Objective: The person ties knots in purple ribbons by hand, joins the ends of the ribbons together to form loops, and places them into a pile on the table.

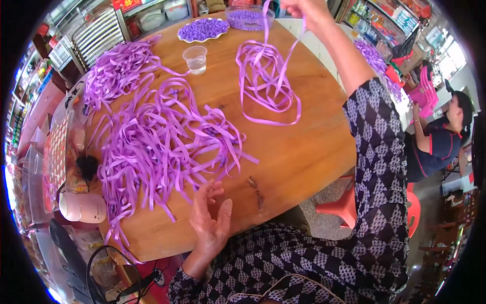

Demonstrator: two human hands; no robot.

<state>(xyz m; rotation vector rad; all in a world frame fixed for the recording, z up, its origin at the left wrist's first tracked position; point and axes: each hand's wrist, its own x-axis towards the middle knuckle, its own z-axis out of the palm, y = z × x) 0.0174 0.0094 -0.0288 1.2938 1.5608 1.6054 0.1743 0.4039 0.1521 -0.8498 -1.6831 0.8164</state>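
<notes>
At the top edge my right hand (307, 14) is raised, closed on a strand of purple ribbon (274, 76). The strand runs down to loose loops on the far side of the wooden table (298, 162). My left hand (208, 223) hovers by the near table edge, holding nothing, its fingers apart and slightly bent. A big tangled heap of purple ribbons (147, 147) lies just beyond it, to the left. Behind that is a second ribbon pile (119, 71). A small clear plastic cup (196, 63) stands between the piles and the loops.
At the far edge, a white scalloped plate (180, 37) and a clear round tub (229, 19) hold small purple pieces. A pale pink jar-like object (83, 206) is at left. A red plastic stool (339, 207) stands to the right. Another person (440, 137) sits farther right.
</notes>
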